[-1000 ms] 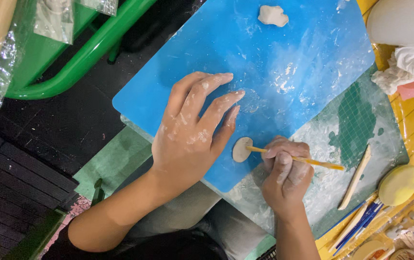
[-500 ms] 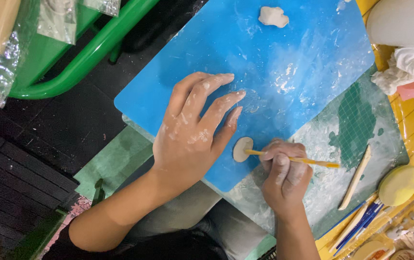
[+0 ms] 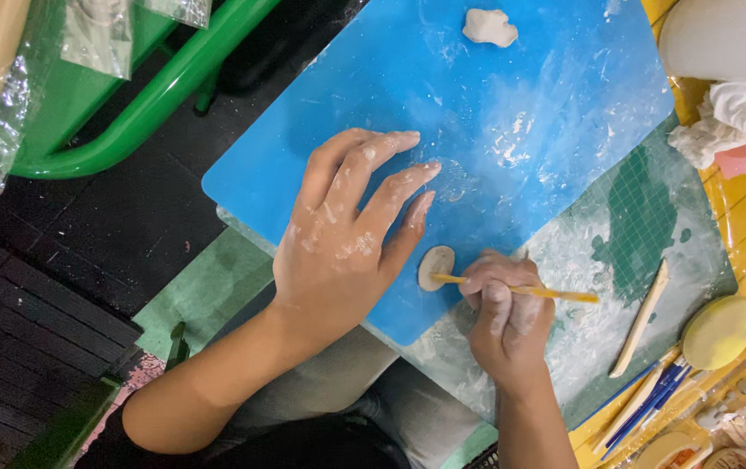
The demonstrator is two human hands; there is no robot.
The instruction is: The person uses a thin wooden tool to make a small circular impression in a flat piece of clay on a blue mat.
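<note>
A small flat disc of pale clay [image 3: 435, 267] lies near the lower edge of a blue plastic mat [image 3: 512, 130]. My left hand [image 3: 347, 239], dusted with white clay, rests flat on the mat just left of the disc, fingers spread. My right hand [image 3: 508, 317] is closed around a thin yellow modelling stick [image 3: 555, 293], whose tip touches the disc. A second lump of white clay [image 3: 489, 26] sits at the mat's far edge.
A green cutting mat [image 3: 642, 226] smeared with white lies under the blue one. A wooden modelling tool [image 3: 642, 317], a yellow round sponge [image 3: 720, 332], blue pens [image 3: 651, 399] and a white cloth [image 3: 729, 117] sit to the right. A green tray rim [image 3: 156, 104] lies upper left.
</note>
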